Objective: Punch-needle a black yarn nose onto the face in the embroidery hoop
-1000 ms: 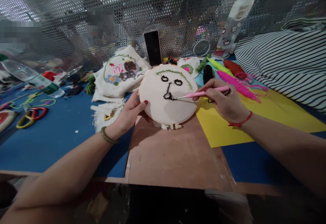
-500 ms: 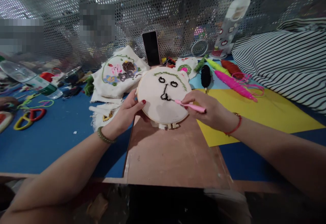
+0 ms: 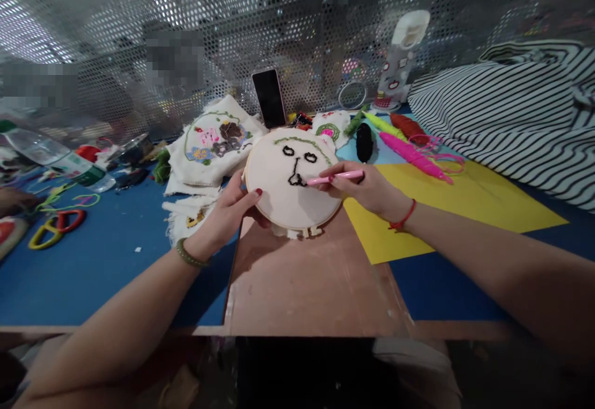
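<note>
— Where does the embroidery hoop sit?

— Propped up on edge on the brown board in the middle of the surface, its cloth face turned toward the person. A black stitched outline of two eyes and a nose shows on it, with a green stitched arc above.

— And the hands?

— The left hand grips the hoop's left rim, thumb across the front of the cloth and fingers curled behind. The right hand pinches a pink punch needle between thumb and fingers, held nearly level, its tip at the cloth just beside the black nose stitching.

— What lies around it?

— Just behind the hoop to the left, a pile of white cloths with flower stitching. A dark phone leans upright against the perforated metal screen. To the right, a yellow sheet lies flat, and near its far edge are a black yarn skein, a pink one, and green and red ones behind. A striped fabric fills the right side. Far left, coloured rings and a plastic bottle lie well apart from the hoop.
</note>
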